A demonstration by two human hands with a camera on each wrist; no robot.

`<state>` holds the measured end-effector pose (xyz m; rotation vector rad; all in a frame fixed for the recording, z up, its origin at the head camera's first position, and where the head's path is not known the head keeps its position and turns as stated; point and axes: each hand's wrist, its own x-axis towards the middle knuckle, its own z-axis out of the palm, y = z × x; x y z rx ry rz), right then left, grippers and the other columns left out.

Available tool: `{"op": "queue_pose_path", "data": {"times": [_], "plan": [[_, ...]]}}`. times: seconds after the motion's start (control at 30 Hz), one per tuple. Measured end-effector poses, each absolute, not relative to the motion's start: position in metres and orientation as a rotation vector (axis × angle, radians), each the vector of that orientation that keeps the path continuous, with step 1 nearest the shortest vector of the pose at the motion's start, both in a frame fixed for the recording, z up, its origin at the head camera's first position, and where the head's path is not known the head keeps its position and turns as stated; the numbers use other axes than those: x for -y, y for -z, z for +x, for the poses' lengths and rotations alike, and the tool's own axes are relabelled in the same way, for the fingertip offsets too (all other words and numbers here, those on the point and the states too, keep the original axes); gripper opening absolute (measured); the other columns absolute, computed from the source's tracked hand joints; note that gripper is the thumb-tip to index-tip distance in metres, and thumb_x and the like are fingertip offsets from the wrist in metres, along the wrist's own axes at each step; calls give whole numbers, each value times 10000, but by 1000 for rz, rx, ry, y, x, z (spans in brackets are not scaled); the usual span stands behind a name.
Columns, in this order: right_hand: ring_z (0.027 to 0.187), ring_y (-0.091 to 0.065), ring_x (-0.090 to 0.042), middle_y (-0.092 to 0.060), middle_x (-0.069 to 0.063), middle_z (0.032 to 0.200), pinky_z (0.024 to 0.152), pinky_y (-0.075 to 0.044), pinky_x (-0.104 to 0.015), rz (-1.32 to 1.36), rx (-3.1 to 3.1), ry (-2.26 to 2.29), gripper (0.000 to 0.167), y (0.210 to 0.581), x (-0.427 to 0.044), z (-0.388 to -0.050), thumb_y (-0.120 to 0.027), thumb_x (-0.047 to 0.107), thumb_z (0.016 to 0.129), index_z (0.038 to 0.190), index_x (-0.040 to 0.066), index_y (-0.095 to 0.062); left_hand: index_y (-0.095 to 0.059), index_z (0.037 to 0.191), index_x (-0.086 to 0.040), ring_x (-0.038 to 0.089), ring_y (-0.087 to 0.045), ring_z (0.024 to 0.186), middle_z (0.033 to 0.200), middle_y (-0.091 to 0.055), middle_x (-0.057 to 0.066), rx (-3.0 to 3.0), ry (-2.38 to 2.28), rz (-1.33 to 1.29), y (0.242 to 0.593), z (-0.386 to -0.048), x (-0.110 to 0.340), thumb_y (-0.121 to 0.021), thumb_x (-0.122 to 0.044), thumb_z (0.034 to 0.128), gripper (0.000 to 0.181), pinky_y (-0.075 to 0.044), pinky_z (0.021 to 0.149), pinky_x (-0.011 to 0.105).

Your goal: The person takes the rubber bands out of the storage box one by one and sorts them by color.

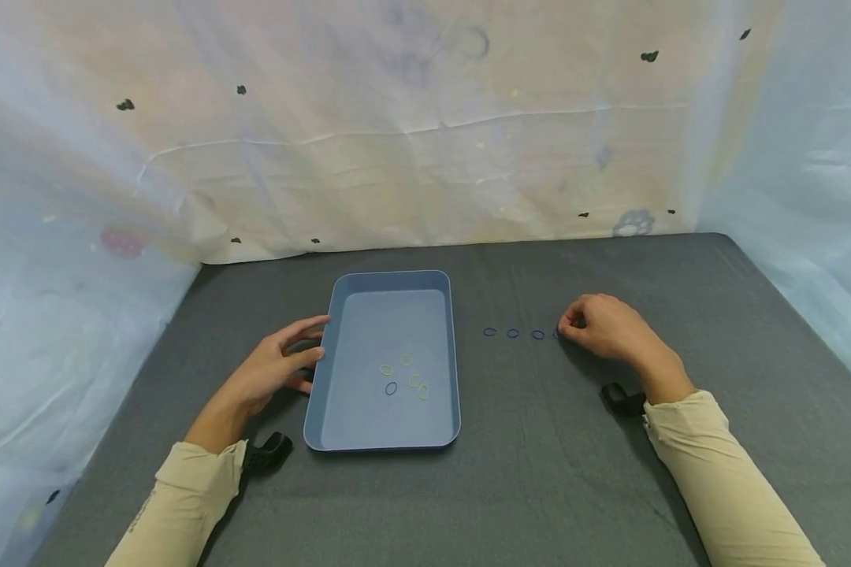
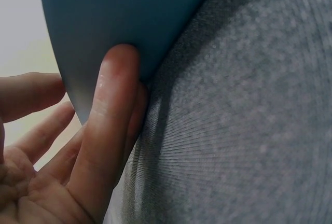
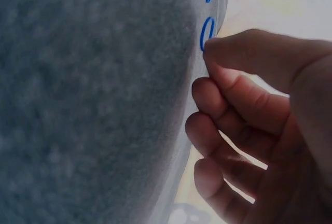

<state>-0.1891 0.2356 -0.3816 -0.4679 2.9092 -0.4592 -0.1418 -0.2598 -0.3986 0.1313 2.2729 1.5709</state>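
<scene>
The outspread left hand (image 1: 268,368) is touching a blue rectangular tray (image 1: 397,327) at its left edge; the right hand (image 1: 611,327) is pinching a thin blue ring (image 3: 202,36).

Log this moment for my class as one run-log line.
left fingers: touching side of tray; right fingers: pinching rightmost blue band; inside tray: yellow bands, one blue band; cloth: three more blue bands, lined up

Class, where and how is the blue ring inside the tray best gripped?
Probably pinch the near-left band of the blue ring from above: it looks thin and lies on the floor of the tray, with yellow rings beyond and to its right.
</scene>
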Motion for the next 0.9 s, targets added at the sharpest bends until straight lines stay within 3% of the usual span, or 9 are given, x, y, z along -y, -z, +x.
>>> {"op": "queue_pose_path", "data": {"times": [0.9], "plan": [[775, -622, -174, -719, -94, 962, 705, -508, -431, -414, -2931, 498, 167, 383, -234, -189, -659, 228, 951, 954, 93, -757, -308, 1568, -200, 410, -563, 1212, 1558, -332, 225, -2279, -1560, 120, 400, -142, 259, -590, -236, 1017, 620, -618, 715, 406]]}}
